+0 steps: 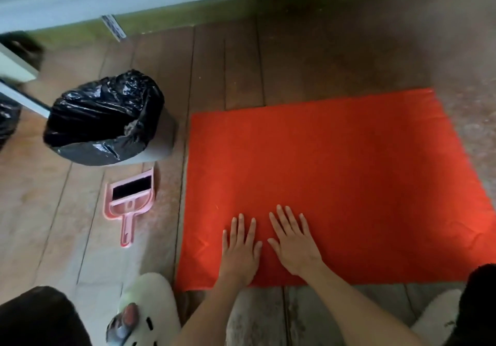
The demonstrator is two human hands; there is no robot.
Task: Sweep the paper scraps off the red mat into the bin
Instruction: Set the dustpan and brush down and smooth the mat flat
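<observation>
The red mat (335, 173) lies flat on the wooden floor (241, 63), rectangular and lightly creased along its near edge. Just left of its far corner stands the grey bin (161, 141), with a crumpled black bag (104, 114) bunched over its mouth. Nearer lies a pink dustpan (128, 206) with a brush (131, 191) nested inside.

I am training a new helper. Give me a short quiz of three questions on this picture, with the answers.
1. True or false: the pink dustpan lies on the floor, left of the red mat.
2. What are the left hand and the right hand doing? A: gripping a brush. B: lying flat on the mat. C: picking up scraps.
3. Fill in: the bin is lined with a ____ bag.

Key: 1 true; 2 B; 3 black.
</observation>
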